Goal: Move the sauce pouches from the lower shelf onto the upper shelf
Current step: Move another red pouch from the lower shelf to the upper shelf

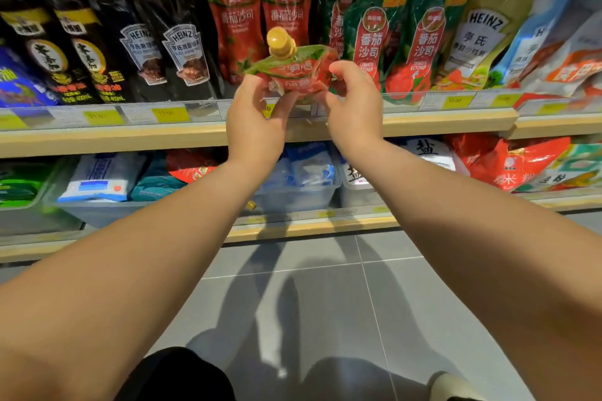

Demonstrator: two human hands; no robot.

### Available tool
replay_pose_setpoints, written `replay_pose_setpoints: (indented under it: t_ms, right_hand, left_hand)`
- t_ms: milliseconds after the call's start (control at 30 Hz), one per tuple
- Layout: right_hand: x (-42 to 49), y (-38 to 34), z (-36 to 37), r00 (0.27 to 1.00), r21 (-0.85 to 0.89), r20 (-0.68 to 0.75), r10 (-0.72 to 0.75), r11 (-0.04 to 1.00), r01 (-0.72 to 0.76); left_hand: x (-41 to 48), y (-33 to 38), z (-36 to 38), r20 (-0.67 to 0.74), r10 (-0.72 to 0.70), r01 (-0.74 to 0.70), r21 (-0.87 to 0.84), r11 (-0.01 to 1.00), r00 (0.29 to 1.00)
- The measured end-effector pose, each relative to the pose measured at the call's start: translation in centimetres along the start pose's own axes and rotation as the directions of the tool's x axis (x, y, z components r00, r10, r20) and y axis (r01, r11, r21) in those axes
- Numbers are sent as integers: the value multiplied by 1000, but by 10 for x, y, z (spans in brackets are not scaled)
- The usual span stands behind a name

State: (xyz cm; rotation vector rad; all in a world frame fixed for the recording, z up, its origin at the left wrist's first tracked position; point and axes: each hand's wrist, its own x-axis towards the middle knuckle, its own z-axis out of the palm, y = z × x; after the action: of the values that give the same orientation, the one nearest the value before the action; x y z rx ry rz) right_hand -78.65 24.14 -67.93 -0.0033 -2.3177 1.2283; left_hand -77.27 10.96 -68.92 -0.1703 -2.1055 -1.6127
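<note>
I hold a red and green tomato sauce pouch [294, 73] with a yellow cap [280, 42] in both hands, in front of the upper shelf [130, 135]. My left hand [255, 117] grips its left lower side, my right hand [353, 104] its right side. The pouch is tilted with its cap up and leaning left. Two matching pouches [257, 13] stand upright on the upper shelf right behind it. The lower shelf [309, 226] sits below my wrists; a small yellow cap [250, 204] shows there by a bin.
Dark Heinz pouches [163, 49] and dark bottles [78, 52] fill the upper shelf's left. Green ketchup pouches [400, 39] and Heinz salad dressing bags [479, 39] stand to the right. Clear bins [293, 198] with salt bags line the lower shelf. Grey floor tiles [325, 303] lie below.
</note>
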Motion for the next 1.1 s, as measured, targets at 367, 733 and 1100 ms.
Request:
replay_pose_setpoints:
  t_ms: [367, 733, 1100]
  right_hand:
    - [32, 12, 29, 997, -22, 12, 72, 997, -72]
    - [41, 34, 35, 990, -103, -24, 138, 985, -140]
    - [44, 32, 43, 987, -226, -67, 148, 961, -159]
  left_hand:
    - [49, -22, 11, -29, 68, -60, 215, 975, 997]
    - [68, -38, 32, -15, -3, 8, 374, 928, 1000]
    - [72, -33, 40, -25, -5, 16, 476, 879, 1000]
